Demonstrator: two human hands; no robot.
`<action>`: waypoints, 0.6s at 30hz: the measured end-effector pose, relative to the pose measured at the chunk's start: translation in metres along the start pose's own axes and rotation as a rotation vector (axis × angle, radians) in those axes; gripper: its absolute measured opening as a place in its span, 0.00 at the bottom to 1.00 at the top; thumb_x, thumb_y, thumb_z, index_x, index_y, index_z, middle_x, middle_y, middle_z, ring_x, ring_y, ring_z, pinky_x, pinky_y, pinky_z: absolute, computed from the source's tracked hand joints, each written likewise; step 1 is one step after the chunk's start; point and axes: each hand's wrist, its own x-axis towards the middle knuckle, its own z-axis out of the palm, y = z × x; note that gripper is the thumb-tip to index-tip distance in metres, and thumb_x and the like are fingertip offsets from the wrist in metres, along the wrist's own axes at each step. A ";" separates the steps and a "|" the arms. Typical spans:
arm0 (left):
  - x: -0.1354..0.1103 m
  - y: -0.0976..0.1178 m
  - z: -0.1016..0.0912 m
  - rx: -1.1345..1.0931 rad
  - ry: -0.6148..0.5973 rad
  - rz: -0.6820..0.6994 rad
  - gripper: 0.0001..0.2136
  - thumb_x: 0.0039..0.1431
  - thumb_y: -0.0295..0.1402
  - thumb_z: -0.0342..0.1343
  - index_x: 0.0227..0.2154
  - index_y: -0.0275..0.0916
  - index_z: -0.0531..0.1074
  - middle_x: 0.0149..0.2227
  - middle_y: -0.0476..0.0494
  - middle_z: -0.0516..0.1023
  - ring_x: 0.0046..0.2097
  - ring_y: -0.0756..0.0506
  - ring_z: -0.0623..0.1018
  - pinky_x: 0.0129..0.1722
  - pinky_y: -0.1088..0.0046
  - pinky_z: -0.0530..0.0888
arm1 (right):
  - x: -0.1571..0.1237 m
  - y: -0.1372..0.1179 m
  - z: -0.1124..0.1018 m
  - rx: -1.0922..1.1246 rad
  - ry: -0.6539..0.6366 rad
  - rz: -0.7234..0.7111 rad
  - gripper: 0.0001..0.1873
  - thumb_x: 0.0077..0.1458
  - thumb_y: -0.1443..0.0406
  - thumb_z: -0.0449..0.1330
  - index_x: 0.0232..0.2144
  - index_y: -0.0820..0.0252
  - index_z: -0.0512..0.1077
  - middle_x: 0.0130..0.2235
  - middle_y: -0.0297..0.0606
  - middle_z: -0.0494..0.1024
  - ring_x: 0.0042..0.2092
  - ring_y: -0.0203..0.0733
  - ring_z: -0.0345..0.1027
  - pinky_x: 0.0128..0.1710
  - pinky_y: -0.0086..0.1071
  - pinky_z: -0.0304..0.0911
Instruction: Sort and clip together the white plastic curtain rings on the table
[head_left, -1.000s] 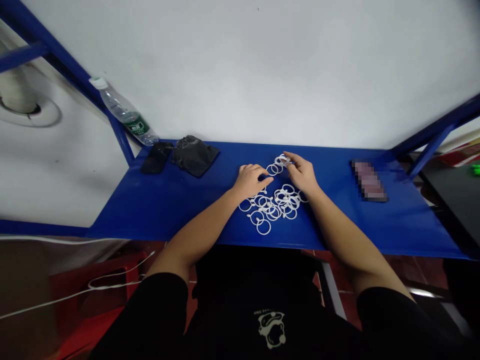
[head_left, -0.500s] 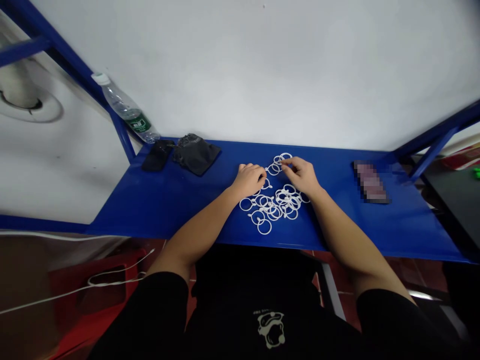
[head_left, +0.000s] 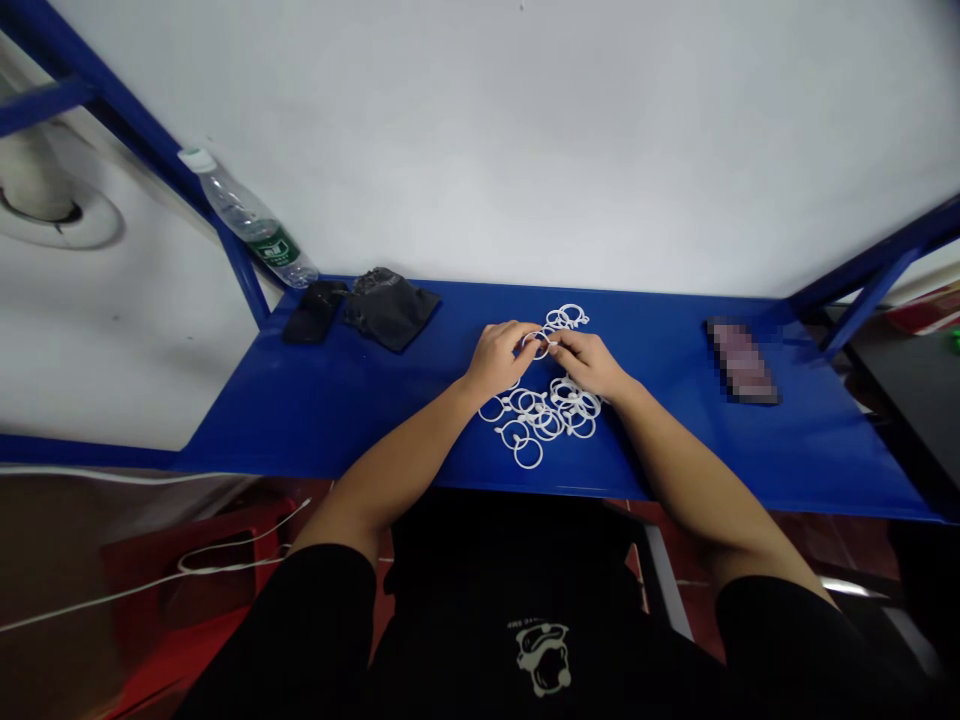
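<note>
Several white plastic rings (head_left: 541, 420) lie in a loose pile on the blue shelf (head_left: 337, 410) in front of me. A smaller cluster of rings (head_left: 568, 317) sits just behind, near the wall. My left hand (head_left: 501, 358) and my right hand (head_left: 592, 362) meet above the pile, fingertips pinched together on one white ring (head_left: 538, 343) held between them. Both forearms rest over the shelf's front edge.
A plastic water bottle (head_left: 251, 227) leans against the blue frame post at the back left. Two black pouches (head_left: 367, 305) lie beside it. A blurred flat object (head_left: 739, 362) lies at the right. A red stool (head_left: 187, 590) and white cable are below left.
My right hand has left the far cluster of rings and drawn back toward my left hand. Both hands now pinch one ring between them.
</note>
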 end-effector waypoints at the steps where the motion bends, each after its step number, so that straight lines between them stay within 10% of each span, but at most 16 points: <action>1: 0.000 0.000 0.001 -0.009 0.005 0.008 0.07 0.74 0.33 0.64 0.51 0.42 0.80 0.40 0.46 0.86 0.43 0.43 0.85 0.51 0.61 0.75 | 0.000 0.000 0.000 0.037 0.016 0.014 0.16 0.74 0.55 0.55 0.42 0.57 0.78 0.35 0.36 0.82 0.36 0.43 0.74 0.39 0.36 0.65; 10: -0.001 -0.004 0.008 -0.090 0.018 0.005 0.16 0.61 0.35 0.77 0.49 0.44 0.81 0.36 0.50 0.86 0.37 0.45 0.84 0.48 0.61 0.78 | -0.004 0.004 0.002 0.154 0.036 0.063 0.14 0.73 0.54 0.55 0.41 0.56 0.75 0.31 0.33 0.79 0.32 0.41 0.70 0.37 0.35 0.63; 18: -0.003 -0.002 0.007 -0.076 0.056 0.048 0.08 0.74 0.40 0.67 0.40 0.43 0.80 0.29 0.52 0.82 0.33 0.46 0.83 0.47 0.62 0.76 | -0.003 0.001 0.005 0.144 0.003 0.019 0.17 0.75 0.52 0.55 0.40 0.56 0.75 0.31 0.34 0.79 0.34 0.42 0.72 0.38 0.35 0.64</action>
